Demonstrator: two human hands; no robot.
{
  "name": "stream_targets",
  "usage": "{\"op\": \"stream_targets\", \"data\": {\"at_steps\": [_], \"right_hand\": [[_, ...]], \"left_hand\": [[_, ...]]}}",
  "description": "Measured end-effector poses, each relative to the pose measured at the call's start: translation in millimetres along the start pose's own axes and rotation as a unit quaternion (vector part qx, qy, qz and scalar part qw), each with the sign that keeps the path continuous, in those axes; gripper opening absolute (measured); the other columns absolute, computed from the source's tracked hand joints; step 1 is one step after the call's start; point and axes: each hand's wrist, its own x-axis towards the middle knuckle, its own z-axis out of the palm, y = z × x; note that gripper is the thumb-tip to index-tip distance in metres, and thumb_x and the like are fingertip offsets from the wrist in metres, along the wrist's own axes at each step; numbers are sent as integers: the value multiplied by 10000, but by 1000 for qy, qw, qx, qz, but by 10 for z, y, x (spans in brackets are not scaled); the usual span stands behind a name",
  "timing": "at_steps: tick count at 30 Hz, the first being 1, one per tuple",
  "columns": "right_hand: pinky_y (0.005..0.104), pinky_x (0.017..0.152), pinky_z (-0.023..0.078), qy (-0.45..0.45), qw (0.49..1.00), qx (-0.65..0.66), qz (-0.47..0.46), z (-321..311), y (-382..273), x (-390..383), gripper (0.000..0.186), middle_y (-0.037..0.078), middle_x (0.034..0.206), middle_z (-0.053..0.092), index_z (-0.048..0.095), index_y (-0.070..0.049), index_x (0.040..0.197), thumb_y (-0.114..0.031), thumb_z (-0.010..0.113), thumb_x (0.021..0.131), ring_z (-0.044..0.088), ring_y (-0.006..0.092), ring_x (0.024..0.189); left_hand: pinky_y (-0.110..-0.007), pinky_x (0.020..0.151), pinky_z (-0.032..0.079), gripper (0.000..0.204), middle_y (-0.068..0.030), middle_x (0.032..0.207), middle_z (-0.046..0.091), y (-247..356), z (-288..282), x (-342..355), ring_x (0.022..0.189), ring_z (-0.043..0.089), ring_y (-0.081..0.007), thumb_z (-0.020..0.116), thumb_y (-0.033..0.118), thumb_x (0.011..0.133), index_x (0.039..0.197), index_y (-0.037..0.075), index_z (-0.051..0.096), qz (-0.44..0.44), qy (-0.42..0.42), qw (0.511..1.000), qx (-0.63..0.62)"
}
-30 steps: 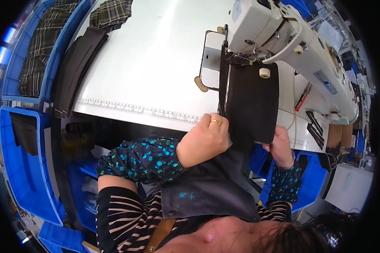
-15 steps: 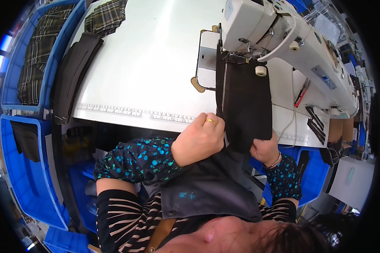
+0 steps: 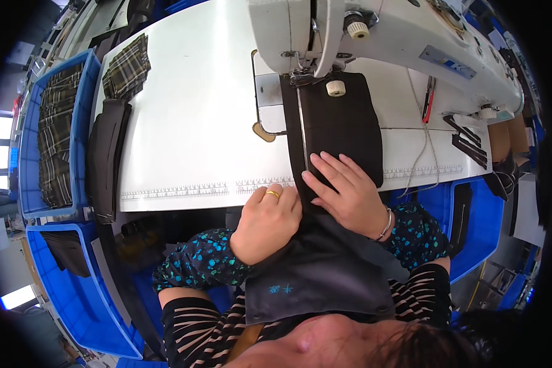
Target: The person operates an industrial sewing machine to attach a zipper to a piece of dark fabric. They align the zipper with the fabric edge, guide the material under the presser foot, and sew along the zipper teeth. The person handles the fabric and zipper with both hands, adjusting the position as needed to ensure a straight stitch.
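Note:
A dark fabric piece (image 3: 343, 116) lies under the head of a white sewing machine (image 3: 300, 37) and hangs over the table's front edge. A pale line runs lengthwise near its left side. My left hand (image 3: 268, 222), with a ring on one finger, is closed on the fabric's left edge at the table front; its fingertips are partly hidden. Flat on top of the cloth, my right hand (image 3: 348, 195) rests with fingers stretched out, just right of the pale line.
Plaid pieces (image 3: 127, 66) and a stack of dark pieces (image 3: 108, 156) lie at the table's left. Blue bins (image 3: 78, 211) stand beyond. Red-handled snippers (image 3: 429, 101), a cord (image 3: 424, 159) and dark strips (image 3: 469, 141) lie on the right. A printed ruler (image 3: 178, 191) follows the front edge.
My right hand has let go of the fabric's lower right corner and now lies flat on top of it. My left hand stays at the left edge. The view has shifted.

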Motion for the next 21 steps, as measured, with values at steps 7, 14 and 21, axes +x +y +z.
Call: {"op": "stream_targets", "data": {"at_steps": [7, 14, 21], "right_hand": [[517, 1151, 457, -4, 1000, -8, -13, 1, -28, -28, 579, 242, 1488, 589, 681, -66, 1384, -354, 770, 889, 580, 381, 1374], [519, 1139, 464, -19, 999, -9, -45, -123, 40, 17, 521, 206, 1412, 645, 707, -63, 1314, -352, 777, 887, 623, 341, 1312], [548, 1168, 412, 1, 1000, -24, 16, -116, 346, 330, 684, 117, 1482, 606, 666, -65, 1361, -445, 825, 815, 571, 311, 1353]], "left_hand": [[-376, 838, 542, 413, -41, 1068, 670, -318, -125, 236, 969, 650, -245, 823, 202, 837, 1225, 93, 735, -69, 45, 996, -23], [-451, 1082, 461, 677, -18, 1475, 618, -559, 87, 459, 1341, 570, -301, 822, 456, 794, 1379, 141, 692, -19, -8, 999, -49], [-465, 1070, 449, 701, -11, 1482, 615, -525, 49, 446, 1341, 574, -288, 818, 521, 761, 1381, 217, 703, -40, -5, 999, -31]]}}
